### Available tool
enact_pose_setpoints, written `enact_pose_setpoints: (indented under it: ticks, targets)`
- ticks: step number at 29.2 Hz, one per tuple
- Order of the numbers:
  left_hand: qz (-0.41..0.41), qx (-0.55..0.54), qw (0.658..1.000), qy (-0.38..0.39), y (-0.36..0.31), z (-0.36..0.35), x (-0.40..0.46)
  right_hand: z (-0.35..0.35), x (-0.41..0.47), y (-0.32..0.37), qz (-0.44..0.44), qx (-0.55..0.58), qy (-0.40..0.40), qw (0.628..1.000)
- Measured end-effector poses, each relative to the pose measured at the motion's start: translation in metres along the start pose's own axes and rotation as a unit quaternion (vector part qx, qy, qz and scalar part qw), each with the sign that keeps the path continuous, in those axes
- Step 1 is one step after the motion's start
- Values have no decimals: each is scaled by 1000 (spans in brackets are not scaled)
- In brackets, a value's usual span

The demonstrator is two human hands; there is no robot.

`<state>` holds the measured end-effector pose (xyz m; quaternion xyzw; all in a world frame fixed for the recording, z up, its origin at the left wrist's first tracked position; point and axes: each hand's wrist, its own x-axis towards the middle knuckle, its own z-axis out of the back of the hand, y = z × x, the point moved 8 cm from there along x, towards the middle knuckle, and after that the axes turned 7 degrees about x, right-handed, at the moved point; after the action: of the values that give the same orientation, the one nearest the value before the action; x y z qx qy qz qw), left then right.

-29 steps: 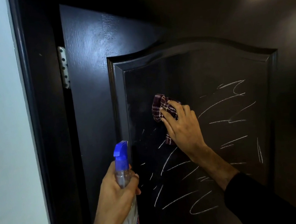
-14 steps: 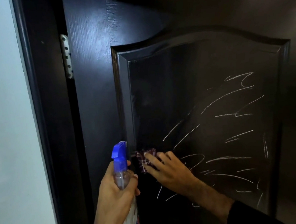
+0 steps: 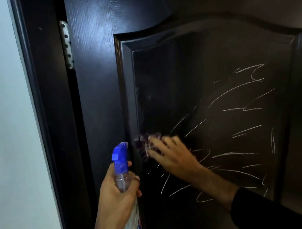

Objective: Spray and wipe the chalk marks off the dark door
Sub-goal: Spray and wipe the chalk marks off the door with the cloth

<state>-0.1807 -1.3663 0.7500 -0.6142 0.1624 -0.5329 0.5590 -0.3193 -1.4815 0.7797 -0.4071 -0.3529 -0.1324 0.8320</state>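
Against the dark door (image 3: 100,101) panel's left edge, right hand (image 3: 171,157) presses a blurred cloth (image 3: 144,143) beside chalk marks (image 3: 239,108); left hand (image 3: 116,196) grips the spray bottle (image 3: 122,173) neck

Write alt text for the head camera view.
A right hand presses a dark cloth against a dark door panel streaked with white chalk marks, while the left hand grips a blue-topped spray bottle.
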Motion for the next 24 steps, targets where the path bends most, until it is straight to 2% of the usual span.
enact_pose_setpoints:
  ticks: [3, 5, 7, 11, 14, 16, 19, 22, 24]
  targets:
    - [-6, 6, 1000, 1, -2, 1, 3, -41, -50, 64, 115, 32, 118, 986]
    - [-13, 10, 1000, -4, -3, 4, 4, -54, -68, 79, 148, 39, 165, 974]
    - [-17, 11, 1000, -7, -4, 7, 5, -46, -59, 66, 127, 41, 132, 982]
    - [-17, 4, 1000, -14, -2, 10, 4, -3, -11, -3, -12, 21, 0, 1000]
    - [-17, 9, 1000, -16, -3, 9, 3, 26, 15, -50, -107, -5, -46, 993]
    - [-15, 11, 1000, -15, -3, 9, 2, 30, 16, -56, -121, -11, -53, 991]
    - [-11, 3, 1000, -17, -3, 10, 2, 7, -7, -19, -51, 14, -4, 999]
    - [-11, 1, 1000, -9, -5, 9, 2, -26, -49, 38, 87, 29, 117, 989]
    - [-11, 6, 1000, -5, -7, 10, 3, -37, -66, 47, 119, 34, 172, 977]
